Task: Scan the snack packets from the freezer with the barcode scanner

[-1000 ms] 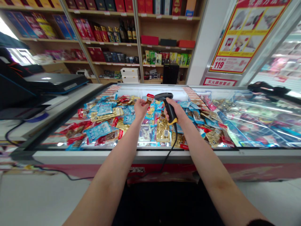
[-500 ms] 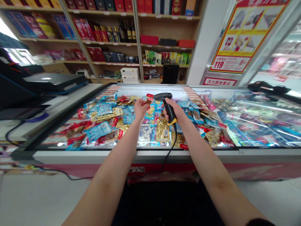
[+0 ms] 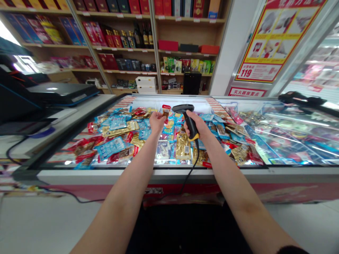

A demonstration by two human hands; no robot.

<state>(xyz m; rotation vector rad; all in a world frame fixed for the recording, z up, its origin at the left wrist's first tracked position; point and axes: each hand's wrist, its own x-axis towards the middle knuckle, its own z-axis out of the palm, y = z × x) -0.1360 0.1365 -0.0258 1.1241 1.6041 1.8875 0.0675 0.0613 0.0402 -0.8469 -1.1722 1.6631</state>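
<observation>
My left hand (image 3: 157, 121) pinches a small red and brown snack packet (image 3: 166, 110) by its edge, upright above the heap. Wrapped round the handle of a black and yellow barcode scanner (image 3: 191, 123) is my right hand (image 3: 197, 124). The scanner's head points left toward the packet, with a small gap between them. Its black cable (image 3: 195, 162) hangs down over the freezer's front edge. Below both hands, blue packets (image 3: 112, 147), gold packets (image 3: 182, 146) and red packets (image 3: 84, 146) lie heaped on the glass top.
The chest freezer (image 3: 238, 180) spans the front, with frozen goods visible under its glass on the right. At left a counter (image 3: 18, 148) bears a dark flat device (image 3: 63, 92). Behind stand shelves (image 3: 132, 49) of boxes and bottles. A black object (image 3: 302, 98) rests at the far right.
My left hand has shifted slightly left with the red packet, widening the gap to the scanner. The packet now shows more of its front. My right hand has hardly moved.
</observation>
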